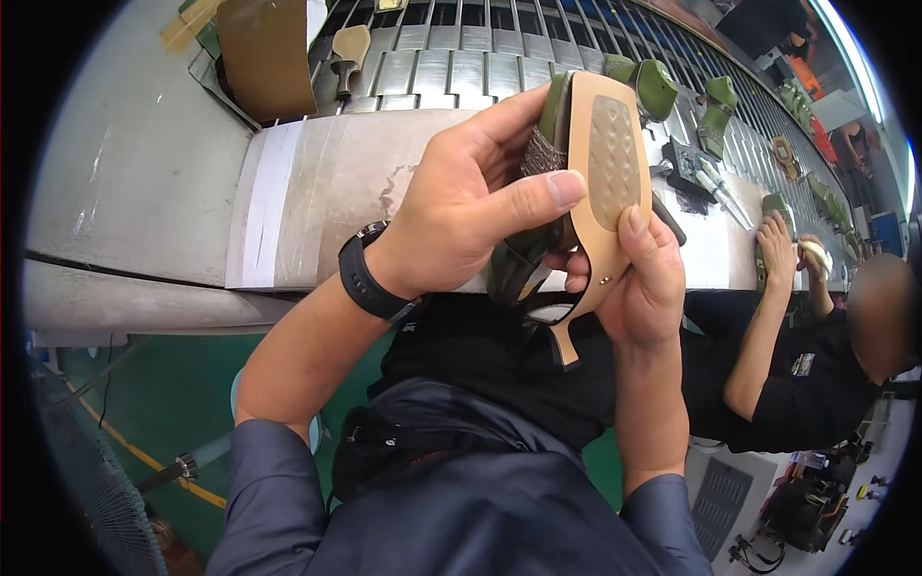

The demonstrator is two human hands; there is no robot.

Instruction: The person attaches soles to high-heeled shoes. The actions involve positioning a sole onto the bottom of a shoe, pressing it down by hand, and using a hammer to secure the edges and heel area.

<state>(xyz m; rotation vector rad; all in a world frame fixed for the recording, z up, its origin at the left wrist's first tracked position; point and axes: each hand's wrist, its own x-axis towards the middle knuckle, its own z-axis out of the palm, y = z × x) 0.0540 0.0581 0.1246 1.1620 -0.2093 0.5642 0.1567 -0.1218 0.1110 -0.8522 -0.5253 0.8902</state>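
Note:
In front of my chest is a green high-heeled shoe point(550, 120) with a tan sole point(578, 125) turned toward me and its toe pointing up. A lighter textured panel fills the middle of the sole, and the tan heel point(564, 346) hangs at the lower end. My left hand point(471, 197) wraps the shoe from the left, its thumb pressed on the sole's edge beside a dark woven strap point(543, 156). My right hand point(642, 274) grips the heel end, thumb on the sole near the arch. Whether the sole sits tight against the shoe all round is hidden by my fingers.
Behind the pale ledge point(336, 163) runs a metal-slat conveyor point(423, 72) bearing several green shoes point(656, 91). A tan sole with heel point(351, 48) lies by a cardboard box point(267, 58). Brushes point(723, 197) rest near a black container point(687, 165). A co-worker point(797, 365) sits at right; a fan point(86, 490) stands lower left.

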